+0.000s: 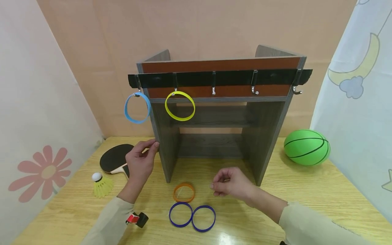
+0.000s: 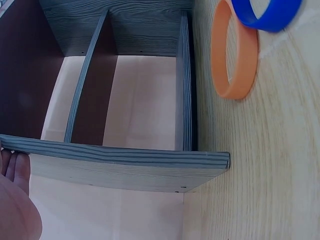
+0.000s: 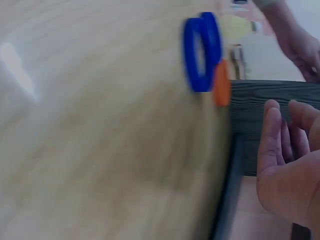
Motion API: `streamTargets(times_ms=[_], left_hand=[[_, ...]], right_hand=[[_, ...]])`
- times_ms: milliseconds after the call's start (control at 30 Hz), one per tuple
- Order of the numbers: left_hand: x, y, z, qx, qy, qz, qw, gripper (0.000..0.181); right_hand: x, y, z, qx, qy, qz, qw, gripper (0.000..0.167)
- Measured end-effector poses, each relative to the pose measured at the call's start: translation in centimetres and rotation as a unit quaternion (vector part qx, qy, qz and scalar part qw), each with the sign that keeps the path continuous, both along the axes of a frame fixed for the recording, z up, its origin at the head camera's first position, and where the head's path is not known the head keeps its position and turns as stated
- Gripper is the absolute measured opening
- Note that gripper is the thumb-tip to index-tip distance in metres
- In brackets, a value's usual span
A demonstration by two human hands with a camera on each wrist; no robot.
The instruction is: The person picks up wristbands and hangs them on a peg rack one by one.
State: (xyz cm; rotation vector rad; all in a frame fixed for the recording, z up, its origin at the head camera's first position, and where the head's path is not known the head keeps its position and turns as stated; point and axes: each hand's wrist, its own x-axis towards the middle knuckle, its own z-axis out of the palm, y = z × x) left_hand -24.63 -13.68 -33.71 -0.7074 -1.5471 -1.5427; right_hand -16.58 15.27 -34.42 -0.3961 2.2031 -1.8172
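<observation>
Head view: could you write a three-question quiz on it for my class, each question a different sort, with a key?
1. How many hooks have something hanging on them?
2. True or false: the orange ring lies nearer the shelf unit than both dark blue rings.
3. Which hand touches the shelf unit?

Key:
1. Two: light blue ring and yellow ring.
2. True.
3. The left hand.

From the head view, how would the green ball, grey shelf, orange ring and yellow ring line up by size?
Largest to smallest, as they look:
1. Grey shelf
2. Green ball
3. Yellow ring
4. Orange ring
</observation>
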Motion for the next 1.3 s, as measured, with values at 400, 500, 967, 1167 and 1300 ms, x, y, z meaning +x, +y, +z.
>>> streamTargets(times_ms=[400, 500, 967, 1167, 1300], left_hand=[[0.0, 0.0, 0.0, 0.0, 0.001, -0.003, 1.0, 0.009], [0.0, 0.0, -0.1, 0.001, -0.001, -0.007, 1.0, 0.009], [0.2, 0.2, 0.3, -0.005, -0.003, -0.002, 1.0, 0.011], [0.3, 0.1, 0.3, -0.007, -0.004, 0.005, 1.0, 0.01], [0.3, 0.1, 0.3, -0.01, -0.004, 0.01, 0.9999, 0.009]], right_hand=[[1.6, -0.1, -4.0, 0.026, -0.024, 0.026, 0.999, 0.016], [1.9, -0.2, -4.3, 0.021, -0.041, 0.027, 0.9985, 0.018], [1.6, -0.3, -4.7, 0.048, -0.046, 0.037, 0.9971, 0.016], [1.4, -0.3, -4.9, 0.061, -0.023, 0.051, 0.9966, 0.01], [1.5, -0.4, -4.7, 0.064, -0.029, 0.051, 0.9963, 0.013]])
